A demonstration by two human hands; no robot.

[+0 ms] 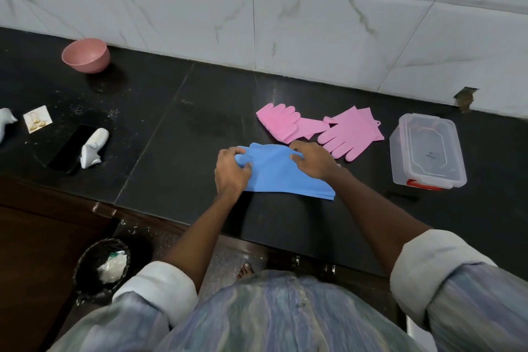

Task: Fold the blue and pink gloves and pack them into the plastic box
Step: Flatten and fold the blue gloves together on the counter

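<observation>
The blue gloves (278, 174) lie stacked flat on the black counter (177, 134) near its front edge. My left hand (231, 173) pinches their left end, where the fingers are. My right hand (313, 160) grips their upper right edge with curled fingers. Two pink gloves lie behind them: one (281, 122) with its bristled side showing, the other (353, 134) spread flat to its right. The clear plastic box (427, 148) with a red latch stands at the right with its lid on.
A pink bowl (86, 55) sits at the back left. A black phone (73, 148), a white object (93, 147) and a small card (37, 118) lie at the left. A bin (101, 266) stands on the floor below the counter edge.
</observation>
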